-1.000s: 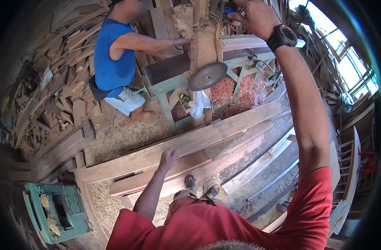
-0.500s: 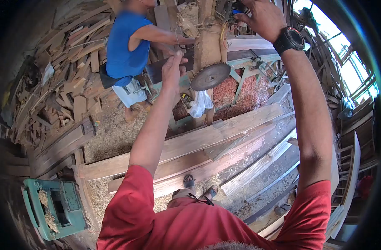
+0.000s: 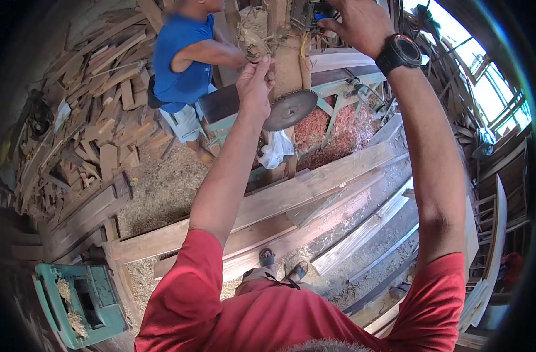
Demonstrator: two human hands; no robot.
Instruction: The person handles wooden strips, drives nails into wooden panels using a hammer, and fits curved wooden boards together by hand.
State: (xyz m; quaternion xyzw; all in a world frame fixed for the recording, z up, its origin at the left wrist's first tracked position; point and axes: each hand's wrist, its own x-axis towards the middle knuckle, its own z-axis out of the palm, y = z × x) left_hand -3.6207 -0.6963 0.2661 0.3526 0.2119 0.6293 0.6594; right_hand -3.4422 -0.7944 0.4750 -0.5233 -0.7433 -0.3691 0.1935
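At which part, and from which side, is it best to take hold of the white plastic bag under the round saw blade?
Probably by the loose lower part of the white plastic bag, coming from below, on the wearer's side. It looks soft and crumpled, so it should gather easily, while its top is close to the toothed edge of the saw blade.

1. The left hand (image 3: 256,87), low over the long boards (image 3: 315,186) at first, is now up by the wooden post (image 3: 289,64), just below the tangled bundle (image 3: 254,34).
2. Its thumb and forefinger have closed together since the last picture.
3. The co-worker (image 3: 183,64) has shifted right, closer to the counter (image 3: 224,104).
4. The left forearm now hides the yellow-and-black item.
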